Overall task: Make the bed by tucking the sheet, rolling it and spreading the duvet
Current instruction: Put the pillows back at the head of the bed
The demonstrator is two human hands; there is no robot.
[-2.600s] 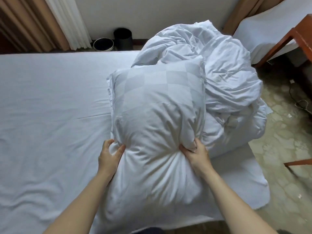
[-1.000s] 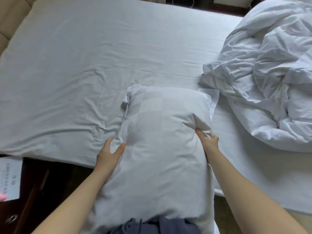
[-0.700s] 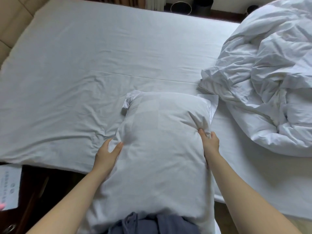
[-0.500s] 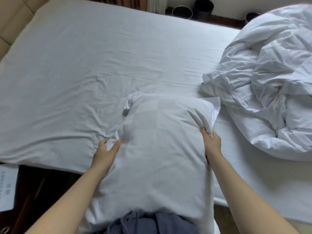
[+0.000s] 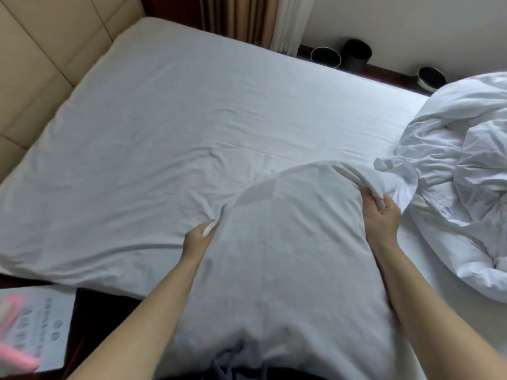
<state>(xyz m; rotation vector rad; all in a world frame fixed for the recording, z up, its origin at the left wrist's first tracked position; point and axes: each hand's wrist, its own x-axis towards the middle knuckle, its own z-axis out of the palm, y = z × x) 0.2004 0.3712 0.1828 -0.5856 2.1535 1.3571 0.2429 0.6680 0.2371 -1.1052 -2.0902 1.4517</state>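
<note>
A white pillow [image 5: 285,242] stands against my body, its far end over the bed. My left hand [image 5: 197,237] grips its left edge, fingers tucked under the fabric. My right hand [image 5: 380,215] pinches the folded cloth at its upper right corner. The white sheet [image 5: 178,127] covers the mattress, flat with a few wrinkles near the pillow. The crumpled white duvet [image 5: 463,171] lies heaped on the right side of the bed.
A beige padded headboard [image 5: 41,56] runs along the left. Dark round bins [image 5: 356,56] stand on the floor by the far wall, beside curtains [image 5: 260,20]. A printed card [image 5: 49,325] lies on a dark nightstand at lower left.
The pillow has been carried from the duvet side toward the headboard side. My right hand has moved up to pinch the pillow's corner, and the view has swung left.
</note>
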